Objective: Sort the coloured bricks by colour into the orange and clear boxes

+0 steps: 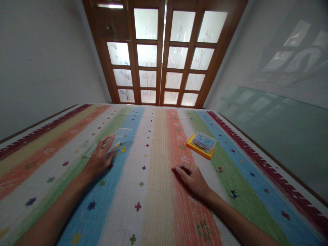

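My left hand (100, 158) is at the left of the striped cloth, fingers apart, beside a clear plastic tray or bag (124, 135). Small yellow pieces (123, 149) lie just right of its fingertips, and nothing shows gripped in it. My right hand (191, 176) rests on the orange stripe with its fingers curled and the thumb near the index finger; whether something small is between them is hidden. Beyond the right hand, a clear-lidded box (204, 141) with blue print sits on a yellow-orange tray (209, 155).
The striped cloth (156, 171) covers the table. Behind its far edge stand wooden doors (160, 75) with frosted panes. A wall is on the left, and a glass panel (276, 133) leans along the right side.
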`<action>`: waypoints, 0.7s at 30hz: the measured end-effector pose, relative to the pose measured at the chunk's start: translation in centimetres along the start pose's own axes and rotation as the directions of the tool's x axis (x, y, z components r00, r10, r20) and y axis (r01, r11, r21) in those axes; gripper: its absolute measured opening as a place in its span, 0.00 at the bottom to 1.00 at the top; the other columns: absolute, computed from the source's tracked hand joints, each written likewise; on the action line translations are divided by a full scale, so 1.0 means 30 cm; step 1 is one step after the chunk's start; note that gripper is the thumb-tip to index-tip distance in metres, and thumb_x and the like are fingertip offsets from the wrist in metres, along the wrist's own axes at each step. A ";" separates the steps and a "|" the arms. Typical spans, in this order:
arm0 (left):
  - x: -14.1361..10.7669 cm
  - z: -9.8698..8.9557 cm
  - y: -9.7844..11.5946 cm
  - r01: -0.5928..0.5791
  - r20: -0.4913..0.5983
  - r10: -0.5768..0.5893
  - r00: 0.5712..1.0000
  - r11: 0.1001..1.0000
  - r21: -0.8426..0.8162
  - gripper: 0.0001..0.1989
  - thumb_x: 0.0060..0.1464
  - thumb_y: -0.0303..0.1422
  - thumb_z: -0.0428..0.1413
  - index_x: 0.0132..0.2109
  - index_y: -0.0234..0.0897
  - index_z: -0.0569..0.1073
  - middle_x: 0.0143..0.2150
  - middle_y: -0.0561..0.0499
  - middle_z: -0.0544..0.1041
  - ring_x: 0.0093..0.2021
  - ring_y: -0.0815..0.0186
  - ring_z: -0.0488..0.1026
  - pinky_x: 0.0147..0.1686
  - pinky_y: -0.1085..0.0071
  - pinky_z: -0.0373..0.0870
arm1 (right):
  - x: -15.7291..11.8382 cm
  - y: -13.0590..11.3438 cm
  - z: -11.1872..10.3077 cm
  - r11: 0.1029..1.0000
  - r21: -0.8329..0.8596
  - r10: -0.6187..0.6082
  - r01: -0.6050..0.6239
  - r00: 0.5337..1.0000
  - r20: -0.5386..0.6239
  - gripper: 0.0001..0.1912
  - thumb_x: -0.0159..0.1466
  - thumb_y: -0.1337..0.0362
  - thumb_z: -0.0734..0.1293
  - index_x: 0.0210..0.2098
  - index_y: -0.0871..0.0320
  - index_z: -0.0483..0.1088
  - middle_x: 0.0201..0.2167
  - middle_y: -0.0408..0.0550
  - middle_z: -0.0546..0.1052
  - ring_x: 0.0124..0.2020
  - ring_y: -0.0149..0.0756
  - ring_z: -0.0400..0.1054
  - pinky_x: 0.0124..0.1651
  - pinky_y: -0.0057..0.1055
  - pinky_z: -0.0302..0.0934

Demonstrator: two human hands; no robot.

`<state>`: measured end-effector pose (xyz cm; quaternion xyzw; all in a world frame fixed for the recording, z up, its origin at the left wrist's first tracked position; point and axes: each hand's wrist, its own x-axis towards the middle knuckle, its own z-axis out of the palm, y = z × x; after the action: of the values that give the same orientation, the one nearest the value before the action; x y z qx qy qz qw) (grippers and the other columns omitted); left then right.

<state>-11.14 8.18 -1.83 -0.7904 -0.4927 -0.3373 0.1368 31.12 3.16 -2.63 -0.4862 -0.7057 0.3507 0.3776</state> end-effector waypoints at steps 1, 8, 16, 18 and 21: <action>0.000 0.000 0.002 -0.008 0.000 0.008 1.000 1.000 0.006 0.34 0.70 0.31 0.49 0.78 0.49 0.51 0.69 0.37 0.67 0.66 0.45 0.72 0.63 0.44 0.74 | 0.000 0.001 0.000 1.000 -0.001 0.001 -0.001 1.000 0.003 0.17 0.69 0.51 0.65 0.35 0.55 0.80 0.34 0.50 0.84 0.36 0.43 0.77 0.42 0.37 0.66; 0.002 -0.002 0.019 -0.046 0.039 0.047 0.998 0.999 -0.028 0.32 0.71 0.30 0.48 0.78 0.48 0.53 0.70 0.38 0.67 0.67 0.48 0.71 0.65 0.48 0.73 | 0.000 0.005 0.004 1.000 -0.012 0.002 -0.002 1.000 -0.005 0.17 0.69 0.51 0.65 0.35 0.55 0.80 0.35 0.51 0.84 0.37 0.44 0.77 0.42 0.38 0.67; 0.003 -0.005 0.024 -0.098 0.033 0.100 0.994 0.994 -0.054 0.34 0.69 0.26 0.47 0.77 0.52 0.53 0.71 0.41 0.68 0.69 0.50 0.70 0.67 0.48 0.72 | -0.001 0.001 0.002 1.000 -0.015 -0.009 0.009 1.000 0.000 0.17 0.70 0.51 0.65 0.35 0.54 0.80 0.35 0.51 0.84 0.37 0.43 0.77 0.42 0.38 0.67; 0.001 -0.008 0.019 -0.120 0.036 0.121 0.992 0.992 -0.042 0.33 0.69 0.25 0.46 0.77 0.52 0.54 0.71 0.42 0.69 0.69 0.51 0.70 0.67 0.49 0.71 | -0.002 0.001 0.001 1.000 -0.017 -0.014 0.014 1.000 0.008 0.17 0.70 0.51 0.65 0.36 0.54 0.80 0.35 0.51 0.84 0.37 0.43 0.77 0.42 0.38 0.67; -0.001 -0.017 0.013 -0.122 0.040 0.123 0.992 0.992 -0.035 0.32 0.70 0.25 0.46 0.75 0.52 0.57 0.71 0.43 0.69 0.69 0.54 0.70 0.69 0.50 0.69 | -0.002 0.004 0.000 1.000 -0.011 -0.013 0.013 1.000 0.011 0.17 0.70 0.51 0.65 0.36 0.54 0.80 0.35 0.51 0.85 0.37 0.43 0.78 0.42 0.38 0.67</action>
<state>-11.00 7.70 -1.44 -0.8282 -0.4405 -0.3196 0.1338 31.18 3.12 -2.74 -0.4817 -0.7128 0.3471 0.3733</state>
